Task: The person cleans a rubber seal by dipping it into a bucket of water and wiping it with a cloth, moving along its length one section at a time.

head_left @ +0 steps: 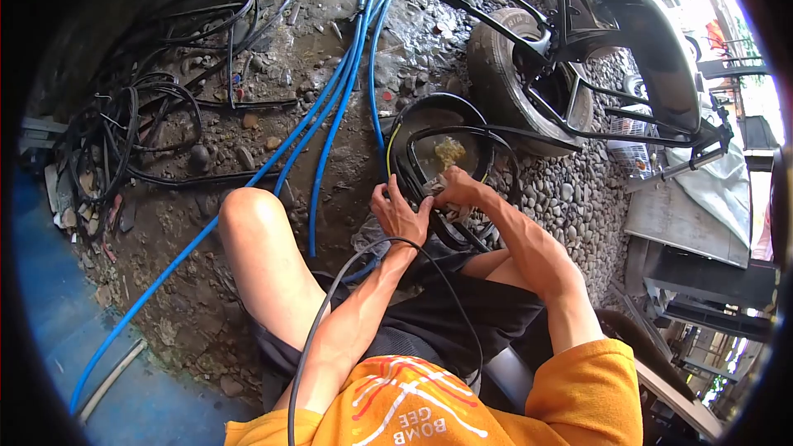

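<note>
A black basin holds murky water with a yellowish spongy lump in it. Loops of black hose, one with a yellow stripe, lie over and around the basin. At the basin's near rim, my left hand has its fingers curled around the hose. Beside it my right hand is closed on a crumpled pale rag against the hose; its fingertips are partly hidden. A thin black cable passes over my left wrist.
Blue hoses run along the ground to my left. Tangled black cables lie farther left. A tyre and a black metal frame stand at the right, above gravel. A grey board is at far right.
</note>
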A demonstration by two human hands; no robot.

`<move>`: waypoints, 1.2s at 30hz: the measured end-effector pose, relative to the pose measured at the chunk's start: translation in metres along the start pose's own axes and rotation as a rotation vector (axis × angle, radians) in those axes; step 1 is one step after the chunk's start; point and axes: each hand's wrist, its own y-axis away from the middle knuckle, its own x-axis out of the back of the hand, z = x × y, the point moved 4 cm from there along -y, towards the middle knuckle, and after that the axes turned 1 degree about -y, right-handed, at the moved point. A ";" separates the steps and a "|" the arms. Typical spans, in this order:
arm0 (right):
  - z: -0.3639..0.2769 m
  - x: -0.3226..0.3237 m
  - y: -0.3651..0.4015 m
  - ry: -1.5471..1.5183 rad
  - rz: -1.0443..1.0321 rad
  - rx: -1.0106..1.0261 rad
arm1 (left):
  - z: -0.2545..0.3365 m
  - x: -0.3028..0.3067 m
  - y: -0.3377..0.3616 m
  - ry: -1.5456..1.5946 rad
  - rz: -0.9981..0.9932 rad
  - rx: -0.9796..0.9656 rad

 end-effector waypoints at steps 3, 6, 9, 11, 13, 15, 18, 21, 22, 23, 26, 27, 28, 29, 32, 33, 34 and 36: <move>0.000 0.012 0.014 -0.028 -0.002 0.068 | 0.004 0.006 -0.006 0.041 0.069 -0.062; -0.002 0.027 0.025 -0.088 -0.065 0.070 | 0.007 0.000 -0.017 0.173 0.088 -0.181; -0.015 0.045 0.043 -0.139 -0.119 0.060 | 0.012 -0.020 -0.025 0.379 -0.077 -0.135; -0.016 0.045 0.046 -0.143 -0.100 0.118 | 0.004 -0.041 -0.025 0.672 -0.258 0.080; -0.019 0.042 0.049 -0.136 -0.083 0.165 | 0.012 -0.045 -0.032 0.939 -0.367 0.107; -0.024 0.035 0.050 -0.117 -0.069 0.196 | 0.011 -0.049 -0.035 1.159 -0.500 0.350; -0.036 0.027 0.052 -0.001 -0.074 0.243 | 0.005 -0.047 -0.044 1.216 -0.598 0.524; -0.042 0.038 0.052 0.027 -0.048 0.218 | -0.010 -0.050 -0.049 1.166 -0.621 0.561; -0.051 0.047 0.055 0.009 -0.043 0.206 | -0.003 -0.040 -0.049 1.086 -0.664 0.586; -0.058 0.063 0.061 -0.040 0.018 0.256 | 0.005 -0.030 -0.050 1.006 -0.704 0.611; -0.045 0.079 0.040 -0.431 0.381 0.263 | 0.010 -0.016 -0.054 0.877 -0.812 0.614; -0.048 0.082 0.037 -0.476 0.465 0.261 | 0.014 -0.011 -0.054 0.868 -0.823 0.592; -0.051 0.084 0.034 -0.520 0.551 0.254 | 0.020 -0.008 -0.052 0.860 -0.839 0.569; -0.054 0.087 0.030 -0.561 0.642 0.242 | 0.025 -0.006 -0.050 0.869 -0.821 0.560; -0.072 0.072 0.019 -0.359 0.804 0.301 | 0.030 -0.017 -0.050 0.894 -0.876 0.381; -0.079 0.062 0.019 -0.304 0.828 0.305 | 0.034 -0.019 -0.052 0.842 -0.872 0.360; -0.082 0.052 0.020 -0.314 0.773 0.346 | 0.035 -0.017 -0.052 0.845 -0.851 0.349; -0.094 0.043 0.032 -0.159 0.697 0.474 | 0.033 -0.011 -0.052 0.860 -0.793 0.333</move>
